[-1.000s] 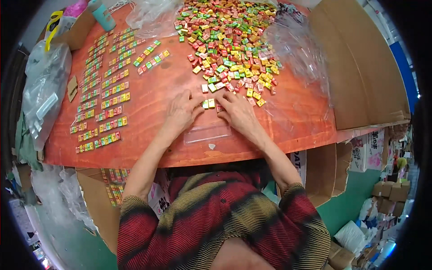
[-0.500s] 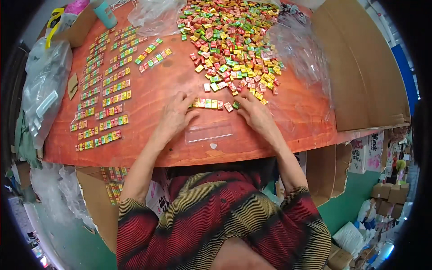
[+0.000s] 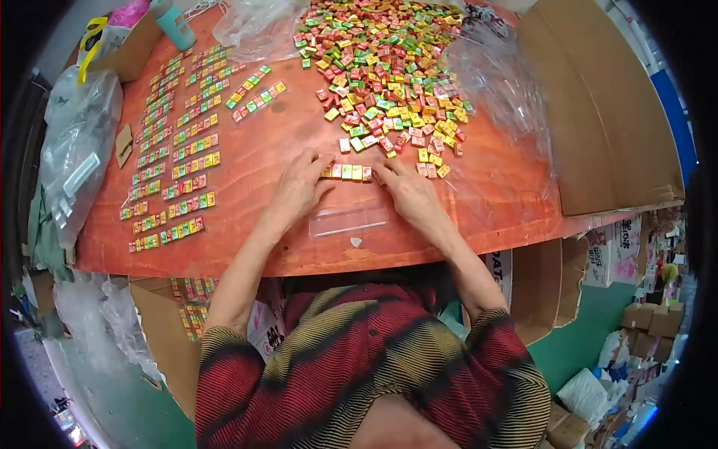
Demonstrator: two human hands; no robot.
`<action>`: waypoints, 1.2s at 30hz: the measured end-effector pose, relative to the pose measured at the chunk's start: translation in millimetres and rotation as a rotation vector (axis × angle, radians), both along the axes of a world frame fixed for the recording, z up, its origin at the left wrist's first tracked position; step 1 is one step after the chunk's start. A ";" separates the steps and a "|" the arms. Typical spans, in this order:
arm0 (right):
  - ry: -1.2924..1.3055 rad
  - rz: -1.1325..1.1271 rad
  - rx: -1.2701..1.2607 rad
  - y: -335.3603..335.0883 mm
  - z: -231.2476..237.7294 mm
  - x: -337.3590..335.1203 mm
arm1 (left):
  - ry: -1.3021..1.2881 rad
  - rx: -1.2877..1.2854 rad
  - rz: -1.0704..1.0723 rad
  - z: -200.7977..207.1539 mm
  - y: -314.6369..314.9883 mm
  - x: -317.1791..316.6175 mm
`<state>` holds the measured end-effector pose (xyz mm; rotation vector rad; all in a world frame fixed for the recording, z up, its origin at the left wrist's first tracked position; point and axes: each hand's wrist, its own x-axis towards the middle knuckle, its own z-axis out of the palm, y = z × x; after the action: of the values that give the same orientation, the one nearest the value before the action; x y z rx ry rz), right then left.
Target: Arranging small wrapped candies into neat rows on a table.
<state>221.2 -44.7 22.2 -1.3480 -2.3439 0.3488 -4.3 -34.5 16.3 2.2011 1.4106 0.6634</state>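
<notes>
Multicoloured small rectangular blocks form a short row (image 3: 346, 171) lying flat on the orange table (image 3: 254, 161), roughly midway between the near table edge and the large loose pile of the same blocks (image 3: 385, 71); the visible pieces in the row are red, green, yellow and pink, set side by side and touching. Left hand (image 3: 298, 188) rests palm-down on the table with its fingers extended and slightly spread, fingertips touching the left end of the row. Right hand (image 3: 407, 191) lies palm-down opposite, fingers extended and close together, fingertips touching the right end of the row, so the row is bracketed between both hands. Neither hand lifts a block off the surface. Both forearms enter from the lower edge and converge toward the row. A clear plastic sleeve (image 3: 349, 221) lies flat just below the hands, near the table edge. Completed rows of blocks (image 3: 176, 168) are lined up in columns well to the left.
</notes>
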 end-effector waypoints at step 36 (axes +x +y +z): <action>0.312 0.110 -0.055 22.3 -28.9 -17.9 | -0.025 0.076 0.066 14.4 -0.3 26.1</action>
<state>203.3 -22.4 -6.8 -1.1001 -2.1629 0.6135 21.7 -34.8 30.7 2.2042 1.4734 0.7763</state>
